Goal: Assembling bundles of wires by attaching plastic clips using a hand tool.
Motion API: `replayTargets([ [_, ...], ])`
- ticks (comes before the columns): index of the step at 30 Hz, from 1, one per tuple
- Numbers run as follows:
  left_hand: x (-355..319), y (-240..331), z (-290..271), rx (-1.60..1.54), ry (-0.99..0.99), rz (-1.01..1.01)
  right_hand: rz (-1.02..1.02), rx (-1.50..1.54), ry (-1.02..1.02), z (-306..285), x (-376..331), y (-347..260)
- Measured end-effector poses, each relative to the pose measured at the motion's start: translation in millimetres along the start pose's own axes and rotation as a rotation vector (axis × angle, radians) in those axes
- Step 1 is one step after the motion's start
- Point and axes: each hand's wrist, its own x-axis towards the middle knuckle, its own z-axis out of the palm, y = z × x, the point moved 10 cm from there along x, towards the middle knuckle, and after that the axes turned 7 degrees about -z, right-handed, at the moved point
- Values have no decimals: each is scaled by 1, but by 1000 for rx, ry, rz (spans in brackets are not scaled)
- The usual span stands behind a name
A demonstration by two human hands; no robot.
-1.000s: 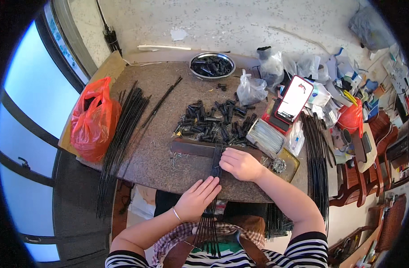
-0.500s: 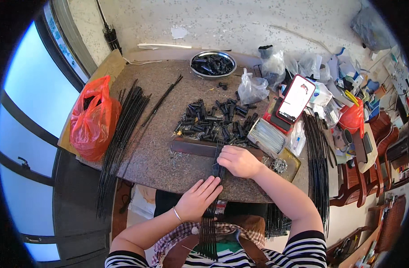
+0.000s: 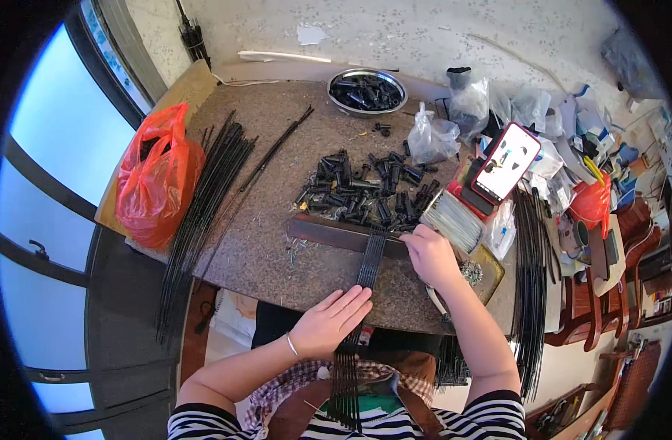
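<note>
A flat row of thin black rods (image 3: 367, 271) runs from a dark bar (image 3: 329, 233) on the stone table (image 3: 270, 183) down over the table's front edge toward my lap. My left hand (image 3: 331, 323) lies palm down on the rods near the edge, fingers spread. My right hand (image 3: 430, 253) rests by the bar at the rods' far end, fingers curled; whether it pinches anything is hidden. A heap of small black plastic pieces (image 3: 365, 192) lies just beyond the bar.
A long bundle of black rods (image 3: 204, 213) and an orange plastic bag (image 3: 156, 176) lie at the left. A metal bowl (image 3: 367, 91) of black parts stands at the back. A phone (image 3: 505, 163), clear bags and clutter fill the right, with more rods (image 3: 530, 279) hanging there.
My right hand has shifted slightly up toward the bar. My left hand stays flat on the rods.
</note>
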Motion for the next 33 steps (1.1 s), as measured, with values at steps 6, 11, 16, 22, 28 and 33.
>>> replayTargets([
  [6, 4, 0, -2, -64, -27, -31, -12, -36, -45, 5, 4, 2],
  [11, -3, 2, 3, 168, -55, 22, -38, -94, -40, 6, 4, -11],
  [16, -6, 2, -2, 26, -51, -7, -57, -126, -32, 8, 3, -20],
  [22, -8, 0, -2, -96, -97, -63, -196, -137, -70, 21, 11, -19],
  [28, -18, 0, -3, 61, -54, -13, -340, -248, 22, -11, -4, -22],
  [33, -21, -4, -8, -118, -73, -65, -220, -152, -22, -1, -4, -22],
])
